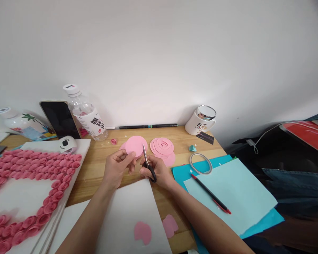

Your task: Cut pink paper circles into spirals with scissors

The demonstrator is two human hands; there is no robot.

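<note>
Between thumb and fingers, my left hand (119, 165) pinches a pink paper circle (136, 145) by its lower left edge. My right hand (159, 171) grips black-handled scissors (153, 173), blades pointing up at the circle's right side. I cannot tell whether the blades are cutting into the paper. Just right of the circle lies a stack of pink paper spirals (162, 146) on the wooden table. Below my hands rests a white board (129, 211) with a pink paper scrap (142, 233) on it; another pink scrap (170, 225) lies to its right.
At left sits a board of pink paper roses (49, 208). Behind it stand a phone (60, 120) and a water bottle (88, 118). A mug (200, 120) stands back right. Rightward lie a tape roll (200, 163), light blue paper (235, 194) and a pen (210, 194).
</note>
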